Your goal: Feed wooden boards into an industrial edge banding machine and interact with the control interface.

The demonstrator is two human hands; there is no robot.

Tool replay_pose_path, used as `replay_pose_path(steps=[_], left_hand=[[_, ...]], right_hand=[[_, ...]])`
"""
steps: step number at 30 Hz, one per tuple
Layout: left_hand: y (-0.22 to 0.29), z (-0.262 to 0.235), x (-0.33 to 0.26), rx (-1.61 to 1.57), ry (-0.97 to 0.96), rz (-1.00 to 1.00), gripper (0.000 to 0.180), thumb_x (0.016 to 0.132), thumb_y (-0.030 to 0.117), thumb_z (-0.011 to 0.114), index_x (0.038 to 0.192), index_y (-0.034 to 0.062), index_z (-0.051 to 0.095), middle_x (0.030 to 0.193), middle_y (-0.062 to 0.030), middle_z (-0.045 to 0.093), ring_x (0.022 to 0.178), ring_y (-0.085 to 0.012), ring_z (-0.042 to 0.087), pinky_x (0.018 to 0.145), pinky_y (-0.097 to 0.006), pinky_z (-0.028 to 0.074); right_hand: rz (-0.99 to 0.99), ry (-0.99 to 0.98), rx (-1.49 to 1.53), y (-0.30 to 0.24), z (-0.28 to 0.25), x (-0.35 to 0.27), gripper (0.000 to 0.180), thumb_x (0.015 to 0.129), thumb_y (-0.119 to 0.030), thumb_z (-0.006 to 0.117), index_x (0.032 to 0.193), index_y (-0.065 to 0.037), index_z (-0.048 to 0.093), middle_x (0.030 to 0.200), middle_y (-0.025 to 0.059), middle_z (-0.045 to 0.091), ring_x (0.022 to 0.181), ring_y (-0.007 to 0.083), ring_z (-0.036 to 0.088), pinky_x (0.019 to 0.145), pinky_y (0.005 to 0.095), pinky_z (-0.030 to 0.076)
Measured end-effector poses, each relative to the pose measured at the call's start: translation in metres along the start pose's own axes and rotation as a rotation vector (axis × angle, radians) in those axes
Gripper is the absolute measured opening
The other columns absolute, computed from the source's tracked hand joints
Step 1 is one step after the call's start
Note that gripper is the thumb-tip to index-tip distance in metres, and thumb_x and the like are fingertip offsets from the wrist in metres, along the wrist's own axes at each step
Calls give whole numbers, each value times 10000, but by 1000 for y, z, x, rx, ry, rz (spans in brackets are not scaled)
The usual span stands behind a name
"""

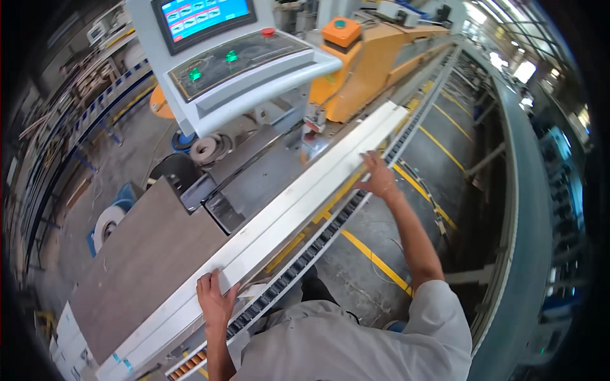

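Two long white strips (298,197), or one board with a lengthwise groove, run diagonally from the lower left to the far right along a machine's edge. My left hand (216,297) rests on the near part of the white piece, fingers over its top and thumb apart. Farther along, my right hand (379,178) touches the right edge of the same piece with its fingers spread. Neither hand wraps around it. To the left of the strips lies a brown wood-grain panel (143,267).
A grey control panel (248,70) with a lit screen stands ahead, beside an orange machine housing (362,57). A roller track (305,257) runs between me and the white piece. Rolls of edging tape (206,147) sit at left. A green conveyor belt (537,222) stretches along the right.
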State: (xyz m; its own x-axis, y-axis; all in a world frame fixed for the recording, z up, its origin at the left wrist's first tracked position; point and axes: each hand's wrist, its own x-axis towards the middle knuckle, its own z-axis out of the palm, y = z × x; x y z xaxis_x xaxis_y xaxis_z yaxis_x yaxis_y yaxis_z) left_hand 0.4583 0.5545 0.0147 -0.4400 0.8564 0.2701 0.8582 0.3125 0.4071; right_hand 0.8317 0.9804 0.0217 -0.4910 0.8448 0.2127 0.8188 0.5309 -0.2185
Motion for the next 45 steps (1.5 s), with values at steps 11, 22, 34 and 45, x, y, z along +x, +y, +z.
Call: replay_pose_path(steps=[11, 22, 34, 45], left_hand=[[2, -15, 13, 28, -123, -75, 599, 674, 182, 869, 1186, 8, 612, 1163, -192, 589, 1063, -404, 580, 895, -480, 507], [-176, -182, -50, 235, -257, -154, 664, 705, 91, 837, 1299, -2, 555, 1297, -233, 547, 1163, -455, 560, 960, -487, 487], [-382, -245, -83, 281, -293, -230, 608, 777, 41, 736, 1334, -22, 498, 1323, -270, 505, 1213, -495, 501, 993, -522, 446], [-449, -216, -97, 432, -481, -274, 748, 952, 595, 571, 1440, 30, 513, 1457, -279, 489, 1332, -443, 481, 1111, -518, 410]], right_hand=[[-395, -212, -222, 63, -7, 97, 821, 556, -421, 887, 1258, -71, 642, 1317, 131, 630, 1281, 315, 536, 1117, 478, 366], [-503, -82, 57, -141, 2, 32, 772, 595, -511, 884, 1242, -132, 700, 1249, 110, 623, 1210, 331, 544, 1047, 420, 460], [-582, -20, 160, -342, 108, 38, 769, 619, -617, 792, 1192, -114, 693, 1197, 100, 633, 1185, 305, 553, 1048, 453, 423], [-554, -218, 209, -373, 170, 50, 929, 706, -721, 672, 1340, -45, 608, 1376, 163, 554, 1344, 361, 441, 1190, 488, 280]])
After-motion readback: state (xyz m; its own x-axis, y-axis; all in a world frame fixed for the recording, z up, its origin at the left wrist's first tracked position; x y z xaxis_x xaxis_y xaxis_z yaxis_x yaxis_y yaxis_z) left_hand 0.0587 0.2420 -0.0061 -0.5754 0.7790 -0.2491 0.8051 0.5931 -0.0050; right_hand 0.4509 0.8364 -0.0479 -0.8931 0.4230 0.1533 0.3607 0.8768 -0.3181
